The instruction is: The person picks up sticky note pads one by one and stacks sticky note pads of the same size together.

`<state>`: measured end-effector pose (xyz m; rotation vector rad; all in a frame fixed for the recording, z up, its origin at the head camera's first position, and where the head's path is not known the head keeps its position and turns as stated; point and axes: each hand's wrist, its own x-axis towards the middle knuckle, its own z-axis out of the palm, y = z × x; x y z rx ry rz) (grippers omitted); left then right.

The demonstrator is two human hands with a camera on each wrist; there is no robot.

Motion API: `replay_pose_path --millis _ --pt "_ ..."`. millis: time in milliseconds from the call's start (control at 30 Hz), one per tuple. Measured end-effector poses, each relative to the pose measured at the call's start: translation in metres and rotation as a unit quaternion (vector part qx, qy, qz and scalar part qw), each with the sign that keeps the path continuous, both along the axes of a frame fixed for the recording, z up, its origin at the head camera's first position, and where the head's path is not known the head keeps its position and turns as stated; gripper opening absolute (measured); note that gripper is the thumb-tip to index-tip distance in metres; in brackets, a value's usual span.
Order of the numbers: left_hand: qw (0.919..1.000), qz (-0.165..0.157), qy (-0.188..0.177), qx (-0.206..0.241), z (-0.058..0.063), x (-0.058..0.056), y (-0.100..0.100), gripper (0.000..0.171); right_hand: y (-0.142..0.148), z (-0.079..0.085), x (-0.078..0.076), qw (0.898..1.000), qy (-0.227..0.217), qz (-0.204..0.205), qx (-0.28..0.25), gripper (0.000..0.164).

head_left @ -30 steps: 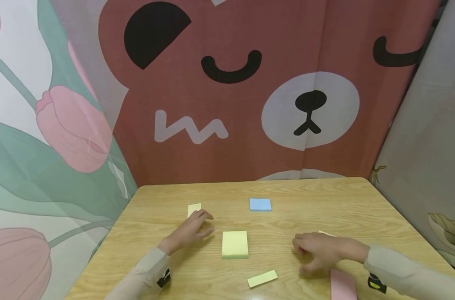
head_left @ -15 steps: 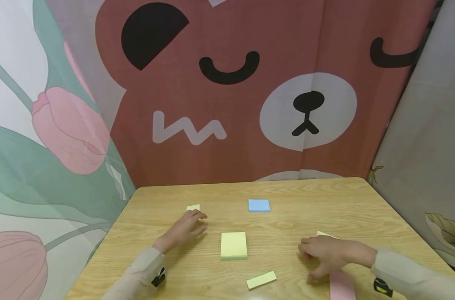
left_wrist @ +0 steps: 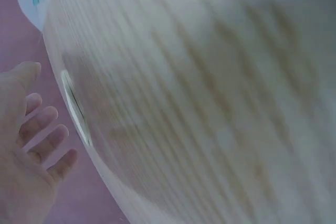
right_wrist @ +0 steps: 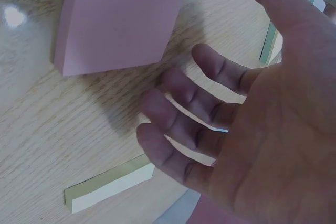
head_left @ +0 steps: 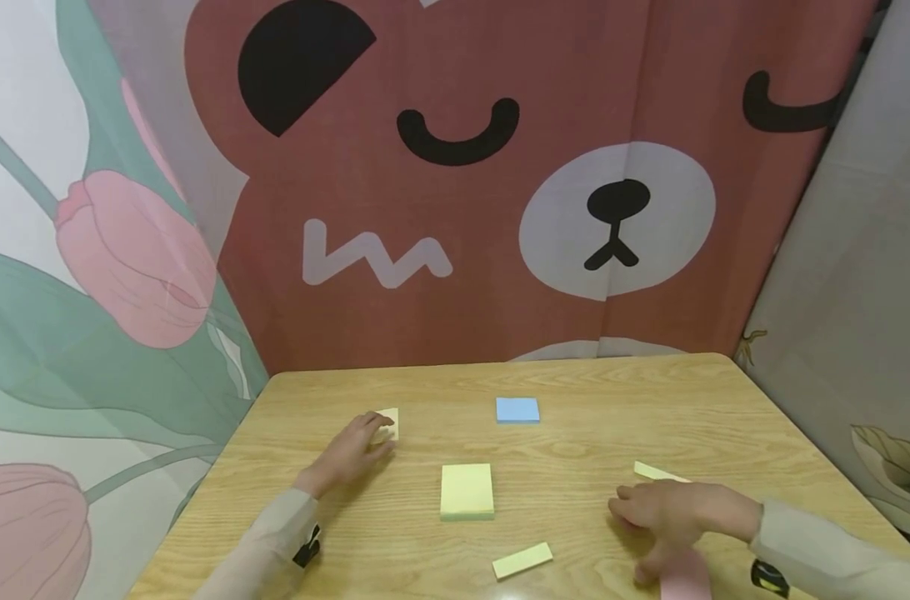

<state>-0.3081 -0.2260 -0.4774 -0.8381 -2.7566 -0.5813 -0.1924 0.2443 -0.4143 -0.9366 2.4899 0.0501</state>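
My left hand [head_left: 347, 452] hovers at the left of the table, its fingers partly covering a small pale yellow sticky note pad [head_left: 392, 423]. In the left wrist view its slightly bent fingers hold nothing, apart from the pad [left_wrist: 76, 107] on the table. My right hand [head_left: 672, 510] is at the right, with the thumb over the far end of a pink sticky note pad [head_left: 685, 579]; whether it touches is unclear. In the right wrist view loosely bent fingers [right_wrist: 163, 111] stand beside the pink pad [right_wrist: 123, 22]. Behind this hand lies a narrow yellow pad [head_left: 656, 472].
A thick square yellow sticky note pad [head_left: 467, 492] sits mid-table. Farther back is a blue pad [head_left: 517, 410], and a narrow yellow pad [head_left: 522, 562] lies nearer the front. The wooden table [head_left: 575, 433] ends at a printed bear curtain [head_left: 455, 325].
My left hand has moved left, now reaching over the small yellow pad's left side. The right hand has shifted right and nearer, its thumb now over the pink pad. The pads have stayed put.
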Motion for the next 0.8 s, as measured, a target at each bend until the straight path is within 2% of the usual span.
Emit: replay_pose_path --millis 33,167,267,400,567,700,800 --pt "1.0 0.004 -0.005 -0.002 0.0 -0.001 -0.001 0.041 0.0 0.001 0.001 1.0 -0.005 -0.008 0.003 0.066" --pt "0.9997 0.015 -0.019 -0.01 0.0 -0.004 -0.004 0.048 -0.002 0.001 0.007 1.0 -0.014 -0.026 0.008 0.053" --pt "0.9993 0.023 -0.027 -0.014 0.0 -0.007 -0.005 0.052 -0.003 0.001 0.01 0.999 -0.014 -0.036 0.021 0.054" --pt "0.9986 0.038 -0.033 -0.013 -0.002 -0.01 -0.005 0.055 -0.005 -0.001 0.013 0.997 -0.009 -0.055 0.047 0.075" --pt "0.9968 0.061 -0.048 -0.019 -0.003 -0.011 -0.006 0.06 -0.007 -0.002 0.017 0.995 -0.001 -0.072 0.072 0.08" --pt "0.9958 0.063 -0.061 -0.027 -0.004 -0.012 -0.007 0.063 -0.008 -0.004 0.019 0.991 -0.018 -0.103 0.077 0.088" --pt "0.9955 0.061 -0.063 -0.036 -0.006 -0.013 -0.008 0.065 -0.008 -0.006 0.02 0.99 -0.031 -0.108 0.083 0.093"
